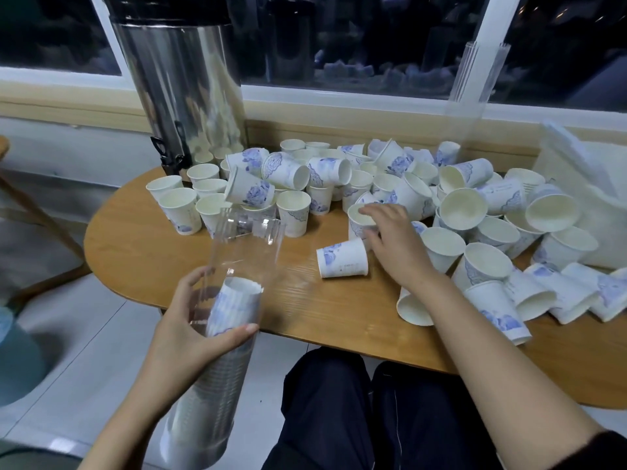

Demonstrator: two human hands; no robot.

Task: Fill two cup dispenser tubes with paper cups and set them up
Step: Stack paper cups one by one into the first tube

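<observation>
Bare wood is seen on the front-left part of the oval wooden table (135, 259), broken by one white-and-blue paper cup lying on its side (342, 258). Rear and right are blocked by a dense heap of such cups (475, 205). The rear-left corner is taken by a tall stainless-steel urn (183, 89); the front-left edge is crossed by a tilted clear plastic tube (244, 259).
</observation>
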